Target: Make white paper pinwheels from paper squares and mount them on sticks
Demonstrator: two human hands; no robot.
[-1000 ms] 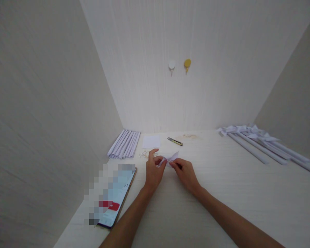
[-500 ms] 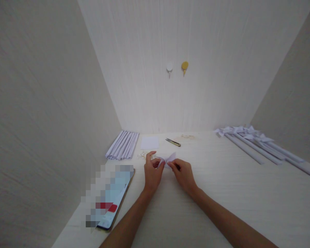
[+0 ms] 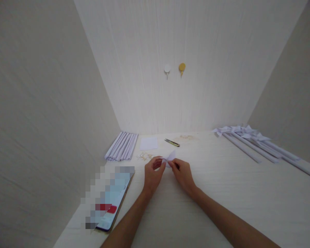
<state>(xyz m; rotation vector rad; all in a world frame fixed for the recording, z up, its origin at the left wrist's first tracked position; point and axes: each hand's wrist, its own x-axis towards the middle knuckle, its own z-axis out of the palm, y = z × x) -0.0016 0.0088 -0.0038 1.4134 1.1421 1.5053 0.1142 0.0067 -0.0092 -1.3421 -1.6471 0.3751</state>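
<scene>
Between my two hands, just above the table, is a small white paper pinwheel [image 3: 171, 155] with its corners folded up. My left hand [image 3: 152, 174] pinches its left side between thumb and fingers. On the right side, my right hand [image 3: 182, 171] grips it with thumb and forefinger near the middle. Both thumbs hide part of the folds. Beyond my left hand lie several small pale bits [image 3: 144, 156]. Farther back rest a square white paper sheet [image 3: 148, 143] and thread snips [image 3: 172, 142].
Several rolled paper tubes [image 3: 122, 146] lie in a row at the left. Nearer me is a phone [image 3: 113, 199], partly pixelated. Finished pinwheels on paper sticks [image 3: 258, 141] are piled at the right. Two hooks, one white [image 3: 167, 69] and one yellow [image 3: 182, 67], are on the wall.
The raised forefinger of my left hand has come down onto the paper pinwheel. My right hand keeps its pinch. The view has shifted slightly.
</scene>
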